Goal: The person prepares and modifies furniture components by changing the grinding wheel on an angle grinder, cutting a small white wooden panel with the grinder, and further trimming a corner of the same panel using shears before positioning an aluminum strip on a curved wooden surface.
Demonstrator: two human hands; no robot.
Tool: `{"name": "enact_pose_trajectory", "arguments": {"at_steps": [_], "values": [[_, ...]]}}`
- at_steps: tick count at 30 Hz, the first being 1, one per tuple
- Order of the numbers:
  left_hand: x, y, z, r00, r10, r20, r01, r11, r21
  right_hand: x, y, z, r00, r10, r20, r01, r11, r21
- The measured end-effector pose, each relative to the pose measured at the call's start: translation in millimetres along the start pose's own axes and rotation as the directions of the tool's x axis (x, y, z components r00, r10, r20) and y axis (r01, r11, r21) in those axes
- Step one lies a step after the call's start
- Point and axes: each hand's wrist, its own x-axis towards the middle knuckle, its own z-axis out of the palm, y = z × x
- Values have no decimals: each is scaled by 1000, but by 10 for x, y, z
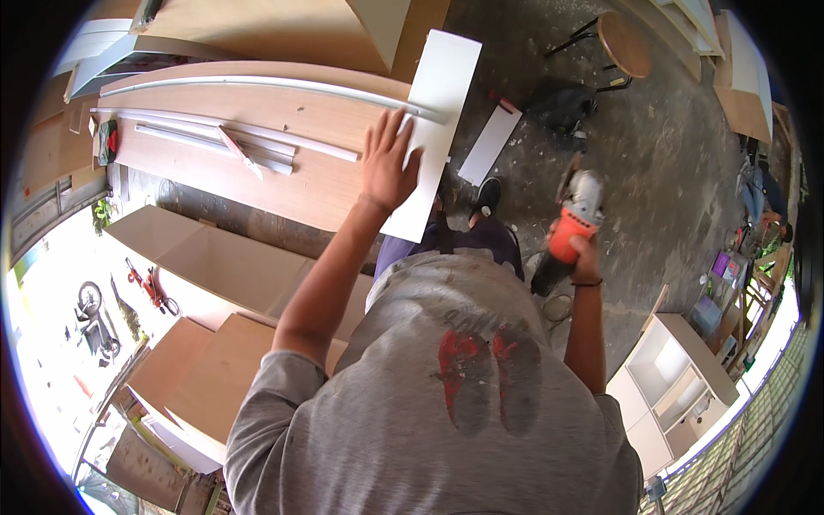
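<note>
Left hand (388,163): arm stretched forward and up from the shoulder, elbow nearly straight, palm down, fingers spread flat on the long white rectangular laminated board (438,129). Hand lies open, pressing, gripping nothing. Board lies across the right end of the broad light-brown plywood sheet (283,180), its near end hanging past the sheet's front edge, its far end reaching beyond the back edge.

Right hand (586,255): arm bent at the elbow, held at the person's right side, fingers clenched round the orange body of the handheld angle grinder with grey metal head (577,219). Grinder points forward over the grey concrete floor (669,163), well apart from the board.

Thin white edging strips (257,146): lying lengthwise along the plywood sheet, left of the left hand; one curves along the sheet's back edge and passes under the board.

Small white rectangular offcut panel (489,142): on the floor, just right of the board.

Round wooden stool with black metal legs (622,43): on the floor, far right.
</note>
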Motion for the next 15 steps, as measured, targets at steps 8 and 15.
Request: {"name": "enact_pose_trajectory", "arguments": {"at_steps": [8, 15], "values": [[255, -75, 358, 964, 44, 264, -103, 971, 216, -101, -251, -43, 993, -112, -36, 115, 985, 130], [279, -69, 335, 962, 52, 267, -111, 971, 213, -139, -253, -93, 985, -168, -48, 174, 970, 168]]}}
